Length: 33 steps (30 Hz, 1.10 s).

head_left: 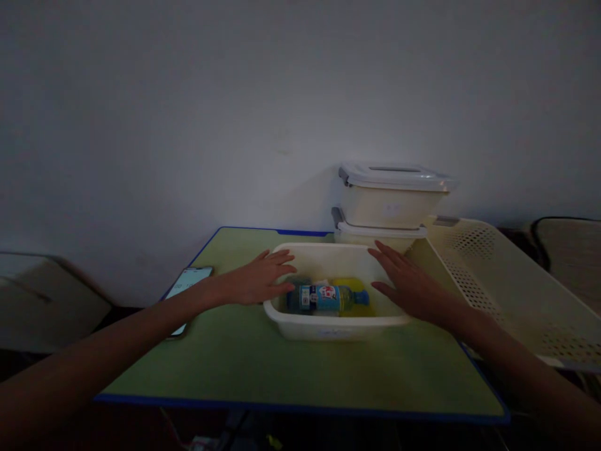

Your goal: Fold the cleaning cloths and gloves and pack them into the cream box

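A white plastic tub sits on the green tabletop between my hands. Inside it a clear bottle with a blue label and blue cap lies on its side. Yellow items and something whitish lie under and behind the bottle; their kind I cannot make out. My left hand is at the tub's left rim, fingers spread, palm down. At the right rim is my right hand, its fingers stretched out and apart. Neither hand holds anything; whether they touch the rim I cannot tell.
Two lidded storage boxes are stacked behind the tub against the wall. A large perforated basket stands to the right of the table. On the left of the green table, a phone with a lit screen lies partly behind my forearm.
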{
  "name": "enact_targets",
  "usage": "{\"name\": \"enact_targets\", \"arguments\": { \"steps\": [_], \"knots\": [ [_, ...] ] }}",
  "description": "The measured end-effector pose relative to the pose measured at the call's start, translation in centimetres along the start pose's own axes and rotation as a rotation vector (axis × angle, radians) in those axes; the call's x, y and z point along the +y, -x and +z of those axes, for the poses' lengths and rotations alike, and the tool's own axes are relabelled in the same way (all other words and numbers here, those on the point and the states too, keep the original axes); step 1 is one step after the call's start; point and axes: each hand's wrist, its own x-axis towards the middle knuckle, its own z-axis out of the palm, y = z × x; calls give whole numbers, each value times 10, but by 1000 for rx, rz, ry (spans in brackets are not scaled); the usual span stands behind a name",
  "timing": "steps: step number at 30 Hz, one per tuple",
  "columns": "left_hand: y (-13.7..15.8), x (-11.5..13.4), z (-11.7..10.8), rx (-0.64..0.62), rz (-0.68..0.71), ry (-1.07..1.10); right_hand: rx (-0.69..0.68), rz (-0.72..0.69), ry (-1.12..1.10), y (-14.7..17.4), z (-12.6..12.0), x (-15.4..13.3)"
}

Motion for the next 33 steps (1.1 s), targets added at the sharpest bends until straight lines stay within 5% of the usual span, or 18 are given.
{"name": "enact_targets", "arguments": {
  "steps": [4,9,17,25,33],
  "knots": [
    [-1,-4,18,189,-1,132,-60,127,-139,1,12,7],
    [-3,1,23,328,12,224,-101,127,-180,1,16,14],
    [-10,7,21,317,35,259,-162,154,-156,0,14,25],
    [-29,15,26,347,54,409,-83,94,-157,10,24,63],
    [-31,19,25,239,5,274,-41,74,-141,16,14,59]
  ]
}}
